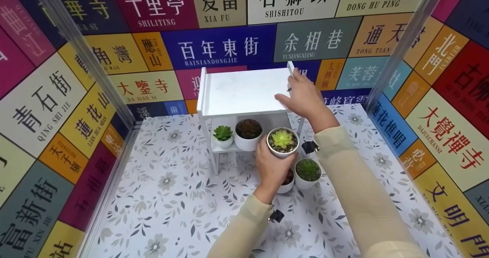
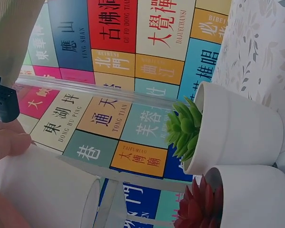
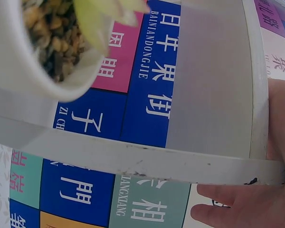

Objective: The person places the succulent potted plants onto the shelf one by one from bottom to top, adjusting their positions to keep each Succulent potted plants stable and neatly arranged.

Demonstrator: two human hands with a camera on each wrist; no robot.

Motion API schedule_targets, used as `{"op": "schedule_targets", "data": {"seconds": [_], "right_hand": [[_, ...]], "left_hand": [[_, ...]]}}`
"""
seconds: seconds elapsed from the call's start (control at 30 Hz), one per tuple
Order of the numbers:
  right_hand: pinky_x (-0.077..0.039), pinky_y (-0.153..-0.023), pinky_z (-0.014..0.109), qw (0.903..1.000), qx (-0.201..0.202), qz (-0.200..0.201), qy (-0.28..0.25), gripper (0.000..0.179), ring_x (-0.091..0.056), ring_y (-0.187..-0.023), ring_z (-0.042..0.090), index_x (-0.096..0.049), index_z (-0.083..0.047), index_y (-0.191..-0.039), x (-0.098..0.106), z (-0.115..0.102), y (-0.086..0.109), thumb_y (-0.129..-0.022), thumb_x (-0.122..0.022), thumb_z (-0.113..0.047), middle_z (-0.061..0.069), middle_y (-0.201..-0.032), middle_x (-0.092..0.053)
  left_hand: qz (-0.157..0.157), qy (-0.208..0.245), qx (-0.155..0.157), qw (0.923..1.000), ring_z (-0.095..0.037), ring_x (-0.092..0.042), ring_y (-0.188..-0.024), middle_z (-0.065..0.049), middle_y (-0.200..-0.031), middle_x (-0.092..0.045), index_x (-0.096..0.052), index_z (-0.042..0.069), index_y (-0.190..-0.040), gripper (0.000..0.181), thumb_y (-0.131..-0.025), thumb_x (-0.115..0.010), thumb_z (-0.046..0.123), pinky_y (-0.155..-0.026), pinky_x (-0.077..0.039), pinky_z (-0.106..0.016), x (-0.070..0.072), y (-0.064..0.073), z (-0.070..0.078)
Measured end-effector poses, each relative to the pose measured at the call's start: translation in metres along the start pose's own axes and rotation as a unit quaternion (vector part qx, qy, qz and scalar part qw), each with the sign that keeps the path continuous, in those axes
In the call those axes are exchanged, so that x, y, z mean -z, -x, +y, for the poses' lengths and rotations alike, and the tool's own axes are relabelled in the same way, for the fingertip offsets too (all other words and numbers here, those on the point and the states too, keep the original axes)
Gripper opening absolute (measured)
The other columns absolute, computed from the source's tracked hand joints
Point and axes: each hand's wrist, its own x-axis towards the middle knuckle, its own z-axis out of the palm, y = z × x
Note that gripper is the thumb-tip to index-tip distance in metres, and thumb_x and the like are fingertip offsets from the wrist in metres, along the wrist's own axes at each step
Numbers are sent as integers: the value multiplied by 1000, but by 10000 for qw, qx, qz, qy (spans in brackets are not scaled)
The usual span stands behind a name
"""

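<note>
My left hand (image 1: 272, 167) grips a white pot with a yellow-green succulent (image 1: 282, 139), held upright in front of the right half of the shelf's lower tier. The pot's gravel (image 3: 52, 40) shows close up in the right wrist view. With my right hand (image 1: 305, 97) I hold the right side of a white two-tier shelf (image 1: 244, 92), thumb over the top board and fingers around the side rail. On the lower tier stand a small potted green succulent (image 1: 222, 134) at the left and a brown-topped pot (image 1: 248, 130) beside it.
On the floral-patterned tabletop (image 1: 164, 208), a potted green succulent (image 1: 308, 169) and a potted red succulent (image 2: 199, 204) stand close together right of my left hand. The red one is partly hidden in the head view. Walls with coloured sign panels (image 1: 217, 46) enclose the table.
</note>
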Motion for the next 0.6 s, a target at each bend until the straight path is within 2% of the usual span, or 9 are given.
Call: {"op": "schedule_targets", "data": {"seconds": [0.33, 0.47, 0.6], "right_hand": [[-18, -132, 59, 10000, -46, -27, -48, 92, -14, -165, 41, -30, -2, -166, 0, 0, 0, -102, -58, -61, 15, -180, -8], [-18, -132, 58, 10000, -31, -26, -47, 92, -13, -165, 40, -30, -2, -166, 0, 0, 0, -102, -58, -61, 15, -180, -8], [-20, -132, 58, 10000, 11, 18, -44, 92, -15, -165, 41, -31, -1, -166, -1, 0, 1, -102, -59, -60, 17, -179, -9]], "left_hand": [[-47, -105, 68, 9999, -28, -63, -124, -12, -137, -64, -55, 5, -146, 99, -61, -97, 36, -110, -51, -47, -3, -3, 0], [-31, -145, 9, 9999, -28, -63, -123, -12, -136, -64, -56, 5, -145, 99, -61, -98, 36, -110, -51, -46, -3, -5, 0], [114, -247, -121, 9996, -28, -63, -121, -12, -133, -65, -57, 3, -143, 99, -60, -98, 37, -108, -52, -46, -4, -4, 0]]}}
